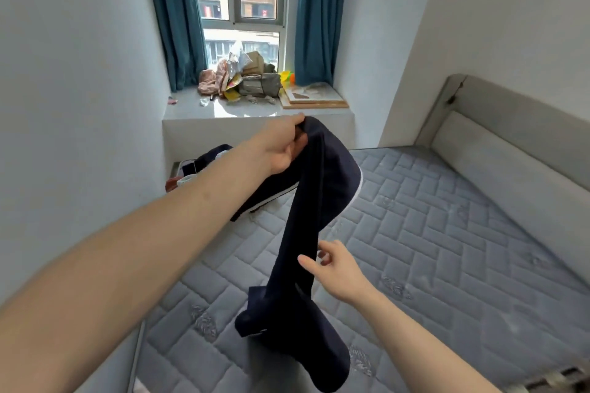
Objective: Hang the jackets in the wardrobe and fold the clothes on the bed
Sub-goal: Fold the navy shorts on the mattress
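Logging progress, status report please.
Left hand grips dark garment aloft. Right hand open, touching its hanging part. More dark clothes on mattress.

No readable text, label, brand or number anywhere. Mattress carries stitched marks, blurred, illegible. Wrappers and boxes on window ledge at 12 o'clock too small to read. Red patches in building windows beyond, unreadable.
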Available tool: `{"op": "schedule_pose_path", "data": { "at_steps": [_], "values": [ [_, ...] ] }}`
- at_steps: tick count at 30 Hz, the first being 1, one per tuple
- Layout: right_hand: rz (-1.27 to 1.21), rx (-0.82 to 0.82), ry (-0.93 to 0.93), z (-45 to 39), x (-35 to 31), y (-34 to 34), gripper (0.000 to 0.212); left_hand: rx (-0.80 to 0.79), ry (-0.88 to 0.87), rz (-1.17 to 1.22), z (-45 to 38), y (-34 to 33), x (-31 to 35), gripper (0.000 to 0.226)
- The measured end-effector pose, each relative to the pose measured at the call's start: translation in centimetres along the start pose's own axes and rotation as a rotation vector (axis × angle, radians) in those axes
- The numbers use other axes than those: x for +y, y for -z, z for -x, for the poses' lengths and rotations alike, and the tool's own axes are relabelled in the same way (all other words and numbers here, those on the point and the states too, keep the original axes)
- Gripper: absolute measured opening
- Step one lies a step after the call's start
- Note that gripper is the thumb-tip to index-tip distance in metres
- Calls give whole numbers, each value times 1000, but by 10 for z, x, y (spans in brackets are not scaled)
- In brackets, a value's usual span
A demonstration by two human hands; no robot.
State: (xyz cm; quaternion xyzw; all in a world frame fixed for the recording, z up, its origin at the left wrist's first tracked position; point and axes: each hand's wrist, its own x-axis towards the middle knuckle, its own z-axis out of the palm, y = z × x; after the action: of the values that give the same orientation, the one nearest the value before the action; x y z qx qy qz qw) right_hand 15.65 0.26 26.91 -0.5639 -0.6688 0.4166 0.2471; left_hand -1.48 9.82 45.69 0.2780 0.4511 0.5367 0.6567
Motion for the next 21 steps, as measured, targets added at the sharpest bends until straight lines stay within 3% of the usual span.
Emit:
{"op": "schedule_pose_path", "data": {
  "at_steps": [2,5,9,12,14,16,18,21],
  "values": [
    [62,-21,7,-7,-4,2,13,32,-82,35,2,3,9,22],
    [-74,38,18,-14,-18,7,18,94,-185,3,-2,27,17,17],
    [-322,160,34,-19,-42,19,19,110,-155,-682,9,75,-1,33],
    [-502,220,-17,-25,-59,24,17,-81,-171,-996,34,95,-44,17],
    [-626,261,-80,-29,-68,25,17,-295,-67,-1087,55,105,-85,14],
    [-742,265,-130,-29,-77,24,19,-481,128,-1163,73,117,-130,41],
    [-798,248,-148,-29,-85,24,20,-548,262,-1227,86,128,-175,79],
    [-831,221,-125,-27,-100,26,18,-323,143,-1265,92,142,-230,111]
  ]
}}
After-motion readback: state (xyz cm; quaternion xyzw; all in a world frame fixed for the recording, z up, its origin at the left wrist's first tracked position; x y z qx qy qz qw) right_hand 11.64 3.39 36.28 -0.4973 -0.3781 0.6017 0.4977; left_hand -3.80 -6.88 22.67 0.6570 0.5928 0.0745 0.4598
